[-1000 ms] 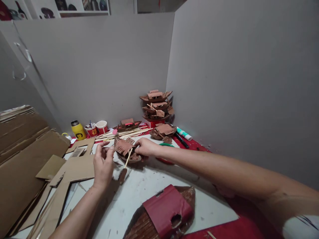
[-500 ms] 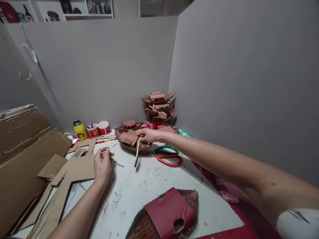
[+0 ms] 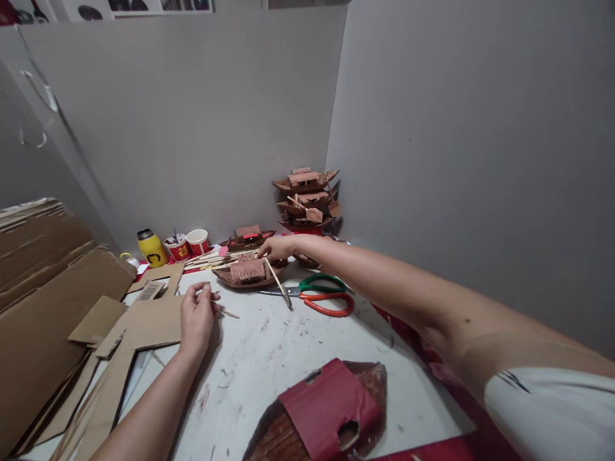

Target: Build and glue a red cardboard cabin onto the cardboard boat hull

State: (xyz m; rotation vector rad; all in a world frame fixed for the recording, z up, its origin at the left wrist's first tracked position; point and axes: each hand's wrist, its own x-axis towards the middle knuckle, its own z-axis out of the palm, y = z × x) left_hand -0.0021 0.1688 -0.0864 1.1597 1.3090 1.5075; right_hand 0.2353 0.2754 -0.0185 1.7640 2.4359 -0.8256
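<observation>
My left hand [image 3: 196, 315] rests over the table at the edge of the cardboard, its fingers closed around a thin wooden strip [image 3: 229, 314] that sticks out to the right. Farther back, my right hand [image 3: 278, 248] reaches to a small brown model boat [image 3: 247, 272] with a ribbed reddish canopy. Its fingers close on the boat's right end, where the contact is partly hidden. A pale oar [image 3: 279, 285] slants down from that end to the table. Close to me lies a larger boat [image 3: 269, 438] with a dark red paper cover [image 3: 329, 406] that has a hole.
Scissors [image 3: 331, 294] with green and orange handles lie right of the small boat. Stacked model boats [image 3: 307, 198] stand in the corner. A yellow bottle [image 3: 152, 248], paper cups [image 3: 197, 242] and sticks [image 3: 211, 259] line the back. Cardboard [image 3: 57, 307] fills the left side.
My right hand has shifted the small boat slightly left and turned it, and its oar now points down to the right. My left hand stays put. The view has tilted down slightly.
</observation>
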